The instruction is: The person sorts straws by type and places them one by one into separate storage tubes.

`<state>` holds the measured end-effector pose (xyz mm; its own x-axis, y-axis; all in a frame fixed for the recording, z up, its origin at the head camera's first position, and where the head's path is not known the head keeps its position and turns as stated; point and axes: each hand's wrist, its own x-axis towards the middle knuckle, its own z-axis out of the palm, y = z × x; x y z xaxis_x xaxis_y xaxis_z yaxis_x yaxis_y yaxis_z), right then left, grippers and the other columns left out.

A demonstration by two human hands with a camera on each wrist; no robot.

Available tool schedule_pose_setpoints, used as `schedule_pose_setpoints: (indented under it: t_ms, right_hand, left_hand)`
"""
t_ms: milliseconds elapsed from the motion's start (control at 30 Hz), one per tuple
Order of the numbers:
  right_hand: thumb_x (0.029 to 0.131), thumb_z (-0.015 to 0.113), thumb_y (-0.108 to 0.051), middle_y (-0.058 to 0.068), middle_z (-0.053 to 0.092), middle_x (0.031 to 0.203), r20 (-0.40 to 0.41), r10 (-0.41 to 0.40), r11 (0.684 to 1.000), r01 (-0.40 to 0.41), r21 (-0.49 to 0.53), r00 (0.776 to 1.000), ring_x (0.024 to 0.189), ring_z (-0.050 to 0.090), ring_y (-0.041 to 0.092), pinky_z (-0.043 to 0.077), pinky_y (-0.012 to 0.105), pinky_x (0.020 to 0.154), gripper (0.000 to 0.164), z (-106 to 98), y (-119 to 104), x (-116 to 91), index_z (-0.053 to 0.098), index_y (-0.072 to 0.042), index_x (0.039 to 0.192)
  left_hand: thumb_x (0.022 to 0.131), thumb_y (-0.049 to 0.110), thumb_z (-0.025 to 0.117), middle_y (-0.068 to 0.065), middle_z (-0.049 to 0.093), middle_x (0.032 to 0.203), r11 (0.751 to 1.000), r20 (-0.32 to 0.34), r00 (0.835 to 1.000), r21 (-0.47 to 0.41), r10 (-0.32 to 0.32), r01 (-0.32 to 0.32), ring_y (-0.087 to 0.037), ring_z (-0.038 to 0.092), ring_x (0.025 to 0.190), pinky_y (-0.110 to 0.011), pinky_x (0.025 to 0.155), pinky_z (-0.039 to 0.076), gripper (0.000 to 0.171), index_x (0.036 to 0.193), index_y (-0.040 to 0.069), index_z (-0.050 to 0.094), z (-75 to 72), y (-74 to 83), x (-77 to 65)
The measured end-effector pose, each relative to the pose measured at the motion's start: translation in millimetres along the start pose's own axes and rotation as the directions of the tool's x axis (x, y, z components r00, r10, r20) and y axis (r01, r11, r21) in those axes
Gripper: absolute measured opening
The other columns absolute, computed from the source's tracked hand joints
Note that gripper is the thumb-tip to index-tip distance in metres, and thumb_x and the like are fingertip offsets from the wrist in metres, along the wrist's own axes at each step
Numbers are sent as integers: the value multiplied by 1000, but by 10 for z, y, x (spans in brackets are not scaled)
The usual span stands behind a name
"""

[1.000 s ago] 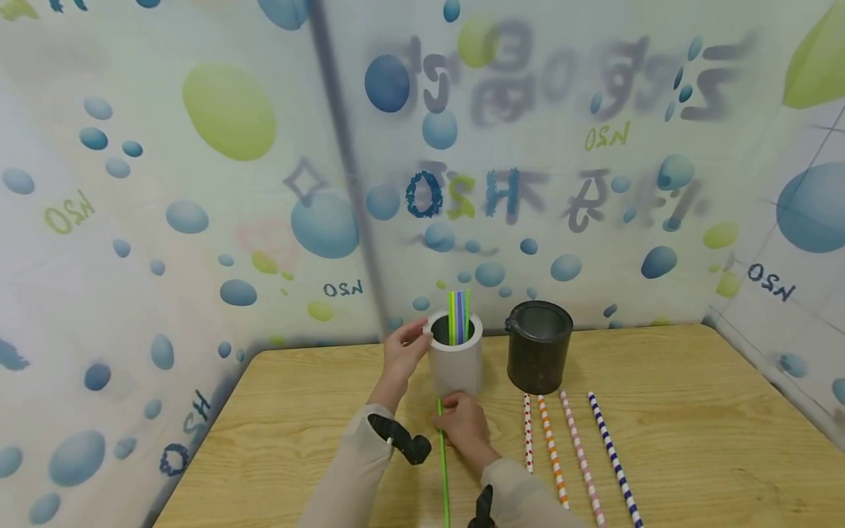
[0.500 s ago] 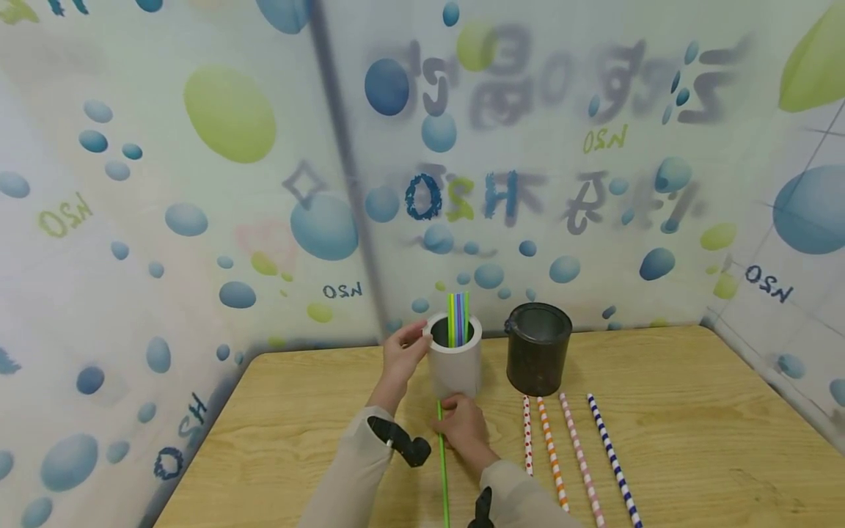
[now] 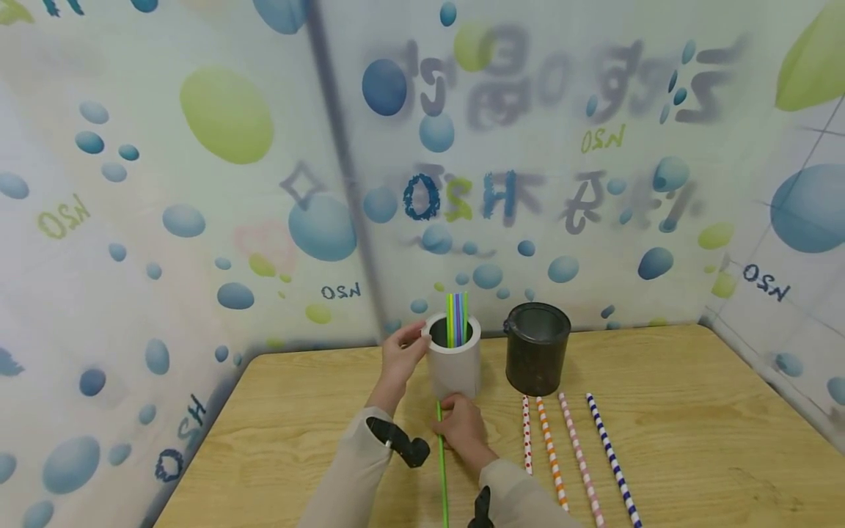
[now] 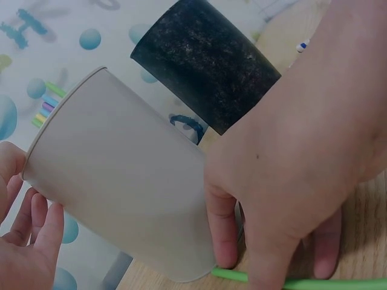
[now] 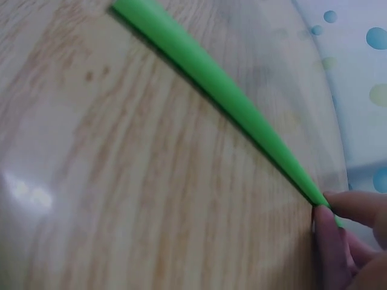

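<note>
A grey-white cup (image 3: 454,372) stands upright on the wooden table, holding several thin coloured straws (image 3: 457,320) in yellow, green, blue and purple. My left hand (image 3: 400,361) is at the left of the cup, its extended fingers and thumb touching the rim and upper wall. In front of the cup's base, my right hand (image 3: 462,429) pinches a plain green straw (image 3: 444,480) near its far end, between thumb and fingers. That straw lies along the table, pointing at the cup; the right wrist view shows its near part (image 5: 205,72) lying on the wood.
A dark, translucent bucket-like container (image 3: 538,352) stands to the right of the cup. Several patterned straws lie in front of it: red-dotted (image 3: 527,433), orange-striped (image 3: 551,451), pink-striped (image 3: 579,455) and blue-striped (image 3: 612,455). A patterned curtain (image 3: 317,147) hangs behind the table (image 3: 284,440).
</note>
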<state>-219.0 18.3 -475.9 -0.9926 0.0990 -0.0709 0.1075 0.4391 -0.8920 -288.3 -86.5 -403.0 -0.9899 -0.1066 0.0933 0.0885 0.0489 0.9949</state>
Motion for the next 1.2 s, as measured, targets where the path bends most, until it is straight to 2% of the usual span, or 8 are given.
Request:
schedule_pose_setpoints:
  t_ms: [133, 333, 533, 733, 1000, 1200]
  right_hand:
    - [71, 74, -1, 3, 54, 66, 21, -15, 1000, 15, 0, 1000, 39, 48, 11, 46, 24, 38, 32, -15, 4, 10, 60, 2, 99]
    - [71, 72, 2, 4, 55, 69, 36, 5, 1000, -6, 14, 999, 41, 49, 12, 47, 24, 38, 30, -21, -4, 26, 60, 3, 98]
    - [69, 71, 4, 5, 56, 72, 29, 8, 1000, -8, -3, 1000, 42, 50, 11, 46, 24, 38, 29, -14, 1, 38, 61, 3, 96]
    - [68, 69, 5, 7, 57, 77, 37, -9, 1000, 9, -14, 999, 43, 50, 11, 46, 23, 38, 29, -16, -5, 33, 60, 5, 96]
    - [70, 70, 2, 8, 56, 77, 31, 28, 999, -27, -23, 999, 38, 47, 9, 43, 22, 35, 27, -9, -12, 42, 60, 4, 96]
    - [71, 71, 0, 7, 55, 75, 61, 46, 999, -46, -4, 997, 43, 48, 10, 45, 24, 36, 25, -41, -2, 71, 60, 4, 93]
  left_hand:
    - [83, 9, 63, -13, 58, 106, 1000, 9, 1000, -8, -10, 10, -17, 52, 87, -27, 77, 51, 32, 114, 4, 63, -2, -4, 1]
    - [83, 10, 63, -16, 57, 108, 1000, 31, 999, -18, -17, 18, -16, 51, 88, -25, 76, 51, 35, 117, 2, 61, -18, 7, 4]
    - [83, 6, 61, -20, 57, 109, 1000, 49, 999, -9, -20, 20, -17, 50, 88, -26, 75, 50, 36, 118, -3, 59, -30, 159, -87]
    - [83, 6, 60, -20, 57, 109, 1000, 42, 999, 10, -20, 20, -17, 50, 88, -25, 76, 50, 36, 118, -4, 58, -13, 290, -188]
    - [84, 6, 60, -21, 57, 110, 1000, 38, 999, 7, -17, 17, -16, 50, 86, -24, 75, 50, 36, 118, -4, 58, -12, 300, -197]
    - [84, 6, 60, -21, 56, 110, 1000, 40, 999, 9, -28, 27, -16, 50, 87, -25, 76, 50, 36, 118, -4, 58, -10, 305, -208]
